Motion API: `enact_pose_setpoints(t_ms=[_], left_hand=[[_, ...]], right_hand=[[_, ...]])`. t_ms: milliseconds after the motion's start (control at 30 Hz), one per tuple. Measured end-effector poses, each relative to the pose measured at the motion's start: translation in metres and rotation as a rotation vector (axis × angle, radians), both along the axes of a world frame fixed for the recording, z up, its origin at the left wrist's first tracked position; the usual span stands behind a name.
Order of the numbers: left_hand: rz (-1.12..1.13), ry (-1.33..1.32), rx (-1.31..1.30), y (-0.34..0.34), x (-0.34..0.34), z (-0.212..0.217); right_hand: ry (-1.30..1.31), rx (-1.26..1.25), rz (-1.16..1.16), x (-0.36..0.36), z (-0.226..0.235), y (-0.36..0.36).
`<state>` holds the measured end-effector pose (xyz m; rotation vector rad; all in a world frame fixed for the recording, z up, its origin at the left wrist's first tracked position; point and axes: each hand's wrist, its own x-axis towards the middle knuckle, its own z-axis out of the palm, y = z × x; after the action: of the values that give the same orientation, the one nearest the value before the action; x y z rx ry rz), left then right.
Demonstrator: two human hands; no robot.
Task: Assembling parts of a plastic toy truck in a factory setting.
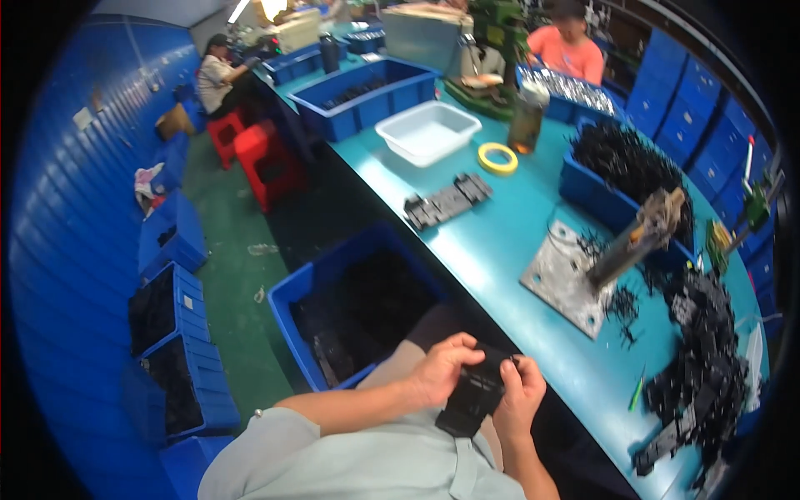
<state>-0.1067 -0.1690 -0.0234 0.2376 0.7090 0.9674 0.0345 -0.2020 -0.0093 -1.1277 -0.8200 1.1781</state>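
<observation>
Over my lap, both hands grip a black plastic part (473, 398), flat and roughly rectangular. Its exact kind cannot be made out. My left hand (442, 369) closes on its left edge, thumb on top. The right edge is pinched by my right hand (518, 393), with the thumb near the upper corner. Fingers beneath the part are hidden. Left of my knees, a blue bin (287, 310) holds dark parts. On the bench lies a similar long black part (450, 201).
The teal bench (467, 250) bears a metal base plate with a post (612, 258), heaped black parts (696, 367), a white tray (421, 150), yellow tape (497, 158), a green-handled tool (637, 393) and blue bins (367, 117). Red stools (268, 162) and two people are farther off.
</observation>
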Motion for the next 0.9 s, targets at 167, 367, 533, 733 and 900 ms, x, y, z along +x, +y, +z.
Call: enact_pose_setpoints(t_ms=[167, 367, 533, 733, 900], left_hand=[[-0.057, 0.055, 0.052, 0.004, 0.003, 0.006], [-0.143, 0.415, 0.472, 0.003, -0.004, 0.018], [0.060, 0.452, 0.565, 0.010, 0.003, 0.014], [0.245, 0.544, 0.660, 0.019, 0.004, 0.024], [0.183, 0.627, 0.608, 0.018, 0.008, 0.027]], right_hand=[[0.053, 0.030, -0.007, 0.002, -0.006, 0.001], [-0.001, 0.108, 0.019, 0.005, -0.011, 0.006], [-0.428, 0.148, -0.013, 0.011, -0.011, 0.021], [-0.984, 0.597, -0.047, -0.001, 0.013, 0.019], [-1.143, 0.628, -0.030, -0.009, 0.010, 0.017]])
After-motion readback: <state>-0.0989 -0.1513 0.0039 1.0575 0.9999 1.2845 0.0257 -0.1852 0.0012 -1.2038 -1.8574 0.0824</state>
